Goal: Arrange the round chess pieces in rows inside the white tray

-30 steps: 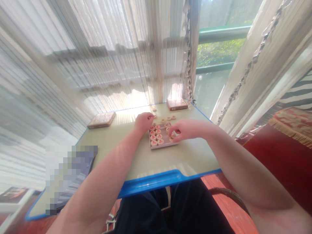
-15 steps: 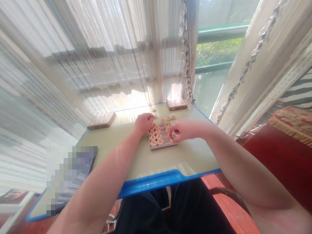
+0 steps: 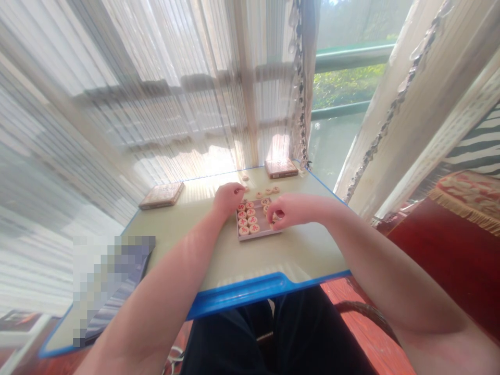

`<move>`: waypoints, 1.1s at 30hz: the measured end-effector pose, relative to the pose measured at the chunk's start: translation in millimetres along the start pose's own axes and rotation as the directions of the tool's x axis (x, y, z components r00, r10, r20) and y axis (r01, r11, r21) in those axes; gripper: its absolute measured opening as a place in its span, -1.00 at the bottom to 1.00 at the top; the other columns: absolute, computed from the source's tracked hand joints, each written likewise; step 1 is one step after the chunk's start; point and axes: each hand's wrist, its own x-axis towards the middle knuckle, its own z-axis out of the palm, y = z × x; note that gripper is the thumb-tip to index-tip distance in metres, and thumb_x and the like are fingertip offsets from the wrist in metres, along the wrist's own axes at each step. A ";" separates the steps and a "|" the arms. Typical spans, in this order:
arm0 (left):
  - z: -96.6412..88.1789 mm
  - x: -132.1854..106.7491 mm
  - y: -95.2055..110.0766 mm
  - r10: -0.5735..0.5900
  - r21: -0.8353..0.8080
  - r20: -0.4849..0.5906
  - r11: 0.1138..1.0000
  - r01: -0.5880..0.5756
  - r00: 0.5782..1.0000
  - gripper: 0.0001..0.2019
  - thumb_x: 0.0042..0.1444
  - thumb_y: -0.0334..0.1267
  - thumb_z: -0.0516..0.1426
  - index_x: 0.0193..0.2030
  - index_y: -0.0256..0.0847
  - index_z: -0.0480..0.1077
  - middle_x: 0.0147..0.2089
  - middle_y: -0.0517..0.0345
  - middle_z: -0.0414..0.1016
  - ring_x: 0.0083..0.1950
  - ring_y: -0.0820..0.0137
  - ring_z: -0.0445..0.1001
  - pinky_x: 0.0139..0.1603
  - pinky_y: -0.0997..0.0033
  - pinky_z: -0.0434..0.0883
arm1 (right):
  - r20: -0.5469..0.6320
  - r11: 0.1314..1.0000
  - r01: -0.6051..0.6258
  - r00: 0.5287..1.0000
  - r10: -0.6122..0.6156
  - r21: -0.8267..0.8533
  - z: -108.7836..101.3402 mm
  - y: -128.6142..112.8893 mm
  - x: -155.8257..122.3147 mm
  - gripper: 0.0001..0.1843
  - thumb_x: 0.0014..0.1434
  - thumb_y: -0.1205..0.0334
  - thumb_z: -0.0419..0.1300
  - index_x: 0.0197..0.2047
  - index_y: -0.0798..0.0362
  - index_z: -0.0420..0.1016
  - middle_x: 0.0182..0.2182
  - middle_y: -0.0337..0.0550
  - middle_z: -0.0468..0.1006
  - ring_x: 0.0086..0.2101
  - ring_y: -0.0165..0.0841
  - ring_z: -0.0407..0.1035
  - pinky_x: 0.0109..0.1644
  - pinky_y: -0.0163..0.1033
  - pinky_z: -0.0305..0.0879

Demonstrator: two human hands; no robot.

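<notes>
A shallow open box [image 3: 260,237] holds Chinese chess pieces. Two columns of red-marked pieces [image 3: 252,221] fill its left side. Dark-marked pieces, among them one at the back [image 3: 266,201], line the right side, partly covered by my right hand [image 3: 289,209]. That hand's fingers are closed on a piece [image 3: 272,225] at the box's front right. My left hand [image 3: 228,199] is curled at the box's back left corner, thumb and forefinger pinched at a light round piece [image 3: 246,189]. Behind the box lie several loose pieces [image 3: 268,191], with another [image 3: 245,178] farther back.
Two flat patterned boxes stand at the table's far side, one at the left [image 3: 161,196] and one at the right [image 3: 281,168]. A dark flat device [image 3: 128,291], partly blurred out, lies at the left. The table has a blue raised front edge [image 3: 242,292]. Sheer curtains hang behind.
The view has shifted slightly, moving the table contents a little left in the picture. Both hands stay nearly in place, the right one still at the front right piece.
</notes>
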 end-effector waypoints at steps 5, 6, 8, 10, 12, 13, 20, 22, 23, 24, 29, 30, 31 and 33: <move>-1.0 0.1 0.6 0.033 -0.013 -0.059 0.999 -0.034 0.998 -0.76 0.01 -0.34 0.01 -0.35 -0.14 0.53 -0.29 0.14 0.56 -0.22 0.31 0.46 -0.08 0.36 0.35 | -0.065 0.997 -0.013 0.998 0.018 0.076 -3.9 8.1 0.5 -0.75 -0.05 0.11 0.22 -0.27 -0.01 0.55 -0.46 -0.26 0.46 -0.50 -0.46 0.26 -0.44 -0.36 0.08; -1.0 0.2 0.6 0.037 -0.012 -0.066 0.999 -0.038 0.997 -0.76 0.02 -0.34 0.01 -0.35 -0.15 0.53 -0.29 0.13 0.56 -0.22 0.31 0.46 -0.07 0.35 0.35 | -0.092 0.995 -0.021 0.995 0.030 0.093 -3.9 9.8 1.9 -0.75 -0.02 0.11 0.20 -0.26 0.00 0.55 -0.47 -0.27 0.45 -0.49 -0.45 0.26 -0.44 -0.36 0.07; -0.7 0.2 0.4 0.039 -0.004 -0.070 0.999 -0.040 0.997 -0.76 0.03 -0.34 0.01 -0.34 -0.15 0.52 -0.28 0.12 0.56 -0.20 0.30 0.45 -0.05 0.33 0.34 | -0.175 0.991 -0.059 0.981 0.080 0.122 -1.6 13.8 6.9 -0.74 0.04 0.12 0.14 -0.23 0.01 0.54 -0.48 -0.27 0.44 -0.48 -0.44 0.26 -0.42 -0.35 0.08; 0.4 -0.1 -0.4 0.040 0.008 -0.066 0.999 -0.039 0.997 -0.75 0.05 -0.33 0.00 -0.31 -0.15 0.52 -0.24 0.11 0.56 -0.14 0.28 0.44 0.00 0.30 0.33 | -0.290 0.986 -0.108 0.947 0.140 0.125 3.9 20.1 14.1 -0.72 0.09 0.12 0.10 -0.20 0.04 0.53 -0.46 -0.23 0.45 -0.44 -0.41 0.29 -0.36 -0.33 0.12; 2.0 -0.6 -2.0 0.045 0.024 -0.055 0.999 -0.044 0.997 -0.75 0.07 -0.33 0.00 -0.28 -0.16 0.51 -0.19 0.09 0.55 -0.06 0.24 0.40 0.06 0.26 0.30 | -0.408 0.987 -0.139 0.899 0.159 0.078 11.8 29.6 22.3 -0.70 0.11 0.13 0.09 -0.18 0.07 0.54 -0.36 -0.14 0.48 -0.32 -0.35 0.31 -0.22 -0.29 0.18; 2.9 -0.7 -3.1 0.048 0.030 -0.051 0.998 -0.046 0.998 -0.74 0.07 -0.33 -0.01 -0.26 -0.17 0.51 -0.17 0.08 0.54 -0.02 0.22 0.38 0.08 0.24 0.29 | -0.469 0.989 -0.148 0.871 0.145 0.032 16.2 35.4 26.3 -0.70 0.12 0.13 0.09 -0.18 0.08 0.54 -0.28 -0.08 0.49 -0.23 -0.30 0.31 -0.11 -0.24 0.18; 9.2 5.4 -18.0 -0.200 -0.178 -0.068 0.967 0.185 0.977 -0.70 0.06 -0.31 -0.06 -0.25 -0.16 0.49 -0.12 0.09 0.53 -0.03 0.26 0.42 0.06 0.26 0.30 | -0.594 0.958 -0.287 0.767 0.243 0.021 40.5 77.1 45.9 -0.59 0.23 0.13 -0.04 0.02 0.06 0.48 0.06 -0.04 0.40 0.05 -0.20 0.20 0.19 -0.11 0.01; 11.7 8.1 -23.8 -0.263 -0.253 -0.051 0.937 0.242 0.963 -0.72 0.05 -0.29 -0.05 -0.29 -0.14 0.49 -0.15 0.12 0.55 -0.06 0.28 0.44 0.02 0.28 0.33 | -0.608 0.953 -0.296 0.745 0.275 0.069 43.9 83.2 49.7 -0.58 0.25 0.15 -0.08 0.03 0.08 0.47 0.07 -0.04 0.40 0.06 -0.23 0.21 0.21 -0.13 0.00; 13.3 9.5 -26.5 -0.284 -0.286 -0.048 0.923 0.259 0.958 -0.72 0.06 -0.28 -0.05 -0.28 -0.13 0.49 -0.15 0.12 0.54 -0.07 0.29 0.45 0.00 0.28 0.34 | -0.610 0.951 -0.295 0.738 0.289 0.093 45.1 85.0 51.3 -0.58 0.25 0.15 -0.09 0.02 0.08 0.47 0.06 -0.04 0.41 0.06 -0.24 0.22 0.21 -0.14 0.00; 15.1 11.0 -29.0 -0.298 -0.313 -0.048 0.911 0.269 0.953 -0.71 0.08 -0.26 -0.06 -0.25 -0.13 0.48 -0.14 0.11 0.54 -0.07 0.30 0.45 -0.02 0.29 0.35 | -0.608 0.950 -0.292 0.736 0.297 0.111 46.0 86.0 52.9 -0.58 0.25 0.15 -0.10 0.01 0.08 0.48 0.05 -0.04 0.42 0.06 -0.25 0.22 0.20 -0.14 0.01; 23.9 26.9 -37.3 -0.260 -0.183 0.008 0.949 0.257 0.966 -0.63 0.17 -0.17 -0.11 0.02 -0.16 0.37 -0.01 -0.05 0.46 0.03 0.23 0.40 0.07 0.18 0.29 | -0.593 0.956 -0.265 0.753 0.286 0.125 47.1 87.4 58.9 -0.58 0.26 0.13 -0.11 -0.07 0.04 0.53 0.00 -0.09 0.46 0.03 -0.25 0.25 0.19 -0.12 0.01; 25.7 32.4 -38.3 -0.239 -0.112 0.038 0.964 0.242 0.970 -0.62 0.18 -0.16 -0.12 0.03 -0.18 0.37 0.00 -0.08 0.46 0.06 0.19 0.38 0.10 0.14 0.26 | -0.589 0.954 -0.268 0.753 0.293 0.133 47.0 87.8 59.6 -0.58 0.26 0.13 -0.10 -0.07 0.03 0.53 0.00 -0.09 0.46 0.03 -0.25 0.25 0.18 -0.13 0.01; 27.5 38.5 -39.3 -0.225 -0.047 0.070 0.972 0.229 0.972 -0.60 0.19 -0.15 -0.13 0.03 -0.18 0.38 0.00 -0.11 0.45 0.08 0.16 0.36 0.12 0.10 0.23 | -0.583 0.952 -0.271 0.754 0.303 0.144 46.8 88.4 60.2 -0.58 0.26 0.12 -0.11 -0.06 0.02 0.53 0.00 -0.09 0.47 0.03 -0.26 0.25 0.18 -0.14 0.01; 31.5 51.5 -41.2 -0.227 0.045 0.118 0.974 0.223 0.967 -0.56 0.21 -0.09 -0.17 0.01 -0.17 0.41 0.01 -0.13 0.45 0.10 0.11 0.33 0.12 0.05 0.20 | -0.570 0.949 -0.272 0.759 0.314 0.160 46.3 89.4 60.8 -0.58 0.26 0.11 -0.11 -0.06 0.01 0.52 -0.01 -0.10 0.48 0.03 -0.27 0.25 0.17 -0.15 0.02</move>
